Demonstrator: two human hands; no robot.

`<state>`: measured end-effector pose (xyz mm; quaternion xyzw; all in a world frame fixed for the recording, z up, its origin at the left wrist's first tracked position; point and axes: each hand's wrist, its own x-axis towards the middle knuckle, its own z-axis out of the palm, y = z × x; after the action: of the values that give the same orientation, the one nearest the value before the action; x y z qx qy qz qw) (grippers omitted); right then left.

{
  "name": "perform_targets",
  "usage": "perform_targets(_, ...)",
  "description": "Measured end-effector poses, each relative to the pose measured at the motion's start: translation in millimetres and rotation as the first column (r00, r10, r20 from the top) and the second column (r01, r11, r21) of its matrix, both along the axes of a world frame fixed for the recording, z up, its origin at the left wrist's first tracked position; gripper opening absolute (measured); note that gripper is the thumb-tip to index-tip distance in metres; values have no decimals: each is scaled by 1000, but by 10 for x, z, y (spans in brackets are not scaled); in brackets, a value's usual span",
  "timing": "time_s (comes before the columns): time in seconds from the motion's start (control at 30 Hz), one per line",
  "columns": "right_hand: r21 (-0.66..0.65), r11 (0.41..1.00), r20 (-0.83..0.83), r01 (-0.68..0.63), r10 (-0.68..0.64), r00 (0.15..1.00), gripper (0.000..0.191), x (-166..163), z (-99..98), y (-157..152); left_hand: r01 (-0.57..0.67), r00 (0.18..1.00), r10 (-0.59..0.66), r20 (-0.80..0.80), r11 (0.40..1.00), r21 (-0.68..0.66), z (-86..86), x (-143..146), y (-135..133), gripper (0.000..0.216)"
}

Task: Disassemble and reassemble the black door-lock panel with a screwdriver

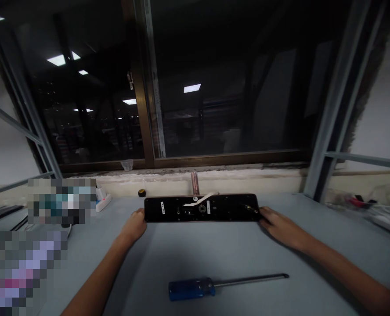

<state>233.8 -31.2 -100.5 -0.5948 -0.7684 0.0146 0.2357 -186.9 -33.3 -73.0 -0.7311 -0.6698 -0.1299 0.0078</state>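
My left hand (135, 227) grips the left end of a long black panel (168, 215), its fingers partly hidden by the panel's edge. At the opposite end, my right hand (277, 224) holds the panel with its fingers curled behind it. The panel's near face carries small white labels, a round fitting near the middle and a brass-coloured piece near the right end. A pale strip (200, 200) lies across its upper middle. Closer to me, a screwdriver (192, 289) with a blue clear handle lies on the grey table (234, 254), its shaft pointing right.
A copper-coloured upright piece (195, 183) shows behind the panel. At the back left are a small black-and-yellow round item (142, 192) and a white power strip (103, 202). Blurred-out items cover the left side. Cables and clutter (362, 206) lie at right, beside a metal frame (326, 131).
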Motion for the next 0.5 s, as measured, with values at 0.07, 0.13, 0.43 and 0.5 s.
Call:
perform_targets(0.07, -2, 1000, -1, -6, 6, 1000, 19, -2, 8, -15, 4, 1000, -4, -1, 1000, 1, -5, -2, 5, 31)
perform_targets(0.13, -2, 1000, -4, -7, 7, 1000, 19, -7, -5, -23, 4, 1000, -4, -5, 1000, 4, -11, -5, 9, 30)
perform_targets(0.43, -28, 1000, 5, 5, -5, 1000, 16, 104, 223, -73, -1, 1000, 1, -11, 1000, 3, 6, 3, -5, 30)
perform_targets(0.5, -14, 999, 8, 41, -41, 999, 16, 201, 365, -295, -5, 1000, 5, -7, 1000, 4, 7, 8, -8, 29)
